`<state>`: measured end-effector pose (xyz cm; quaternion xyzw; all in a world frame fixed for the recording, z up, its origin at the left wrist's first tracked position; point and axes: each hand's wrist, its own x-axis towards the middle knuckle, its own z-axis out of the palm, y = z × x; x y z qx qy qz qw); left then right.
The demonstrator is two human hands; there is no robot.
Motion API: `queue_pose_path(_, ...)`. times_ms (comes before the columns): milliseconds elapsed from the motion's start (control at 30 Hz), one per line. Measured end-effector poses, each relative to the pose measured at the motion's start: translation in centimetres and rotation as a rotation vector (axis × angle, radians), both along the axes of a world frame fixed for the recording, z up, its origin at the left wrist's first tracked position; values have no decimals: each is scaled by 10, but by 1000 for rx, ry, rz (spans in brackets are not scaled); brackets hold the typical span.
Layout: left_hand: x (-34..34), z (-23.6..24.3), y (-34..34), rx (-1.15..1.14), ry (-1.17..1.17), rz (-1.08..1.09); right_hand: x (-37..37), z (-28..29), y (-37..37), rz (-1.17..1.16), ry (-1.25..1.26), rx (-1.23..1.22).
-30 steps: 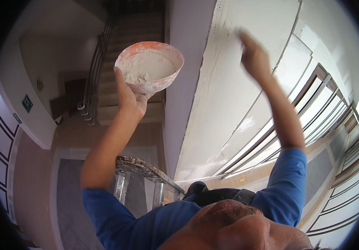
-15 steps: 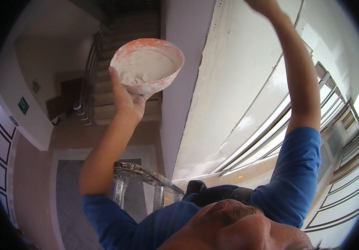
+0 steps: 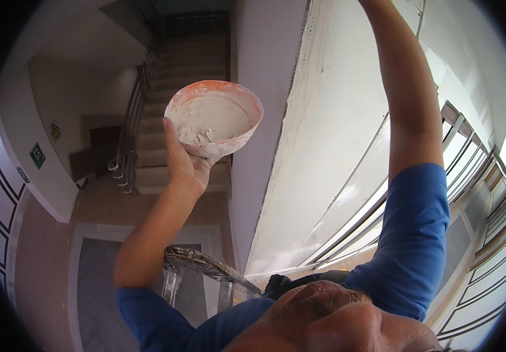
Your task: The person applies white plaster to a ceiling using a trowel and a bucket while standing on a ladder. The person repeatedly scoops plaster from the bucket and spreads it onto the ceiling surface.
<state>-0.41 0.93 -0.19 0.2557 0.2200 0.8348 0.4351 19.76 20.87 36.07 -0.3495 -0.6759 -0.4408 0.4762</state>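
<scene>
My left hand (image 3: 188, 163) holds up an orange bowl (image 3: 236, 144) from beneath, its thumb against the outside near the rim. Whitish residue coats the bowl, and thick off-white paste (image 3: 216, 119) fills much of it, lumpy on the side by my thumb. My right forearm (image 3: 408, 100) reaches up beside the white panelled surface (image 3: 323, 123) and runs out at the top edge. The right hand lies beyond the picture, so its grip is hidden.
Below my left arm stands a paint-spattered ladder (image 3: 197, 261). A rough, plastered edge (image 3: 285, 126) borders the white surface. Stairs (image 3: 153, 149) with a metal handrail (image 3: 131, 126) lie beyond the bowl. Further railings (image 3: 464, 141) run along the right.
My right arm has stretched further up, taking the hand out of the picture. The bowl and left hand appear slightly lower and further right; the background has also shifted down.
</scene>
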Motion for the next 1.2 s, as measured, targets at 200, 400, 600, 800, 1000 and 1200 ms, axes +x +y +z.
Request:
queue_pose_path(200,-1,-3,2,65,-9,-8,1,-55,-16,-186,-186,-143)
queue_pose_path(400,-1,0,-1,46,-2,-13,29,-4,-46,266,110,-217)
queue_pose_path(600,-3,8,-8,-24,-52,3,19,23,-10,101,-58,-154)
queue_pose_path(800,-6,29,-49,-82,62,44,33,-92,-12,-63,-331,-12)
queue_pose_path(1000,6,8,-117,-369,150,181,89,-108,-30,154,-277,-685)
queue_pose_path(1200,6,-27,-125,-527,306,333,73,-64,11,211,-424,218)
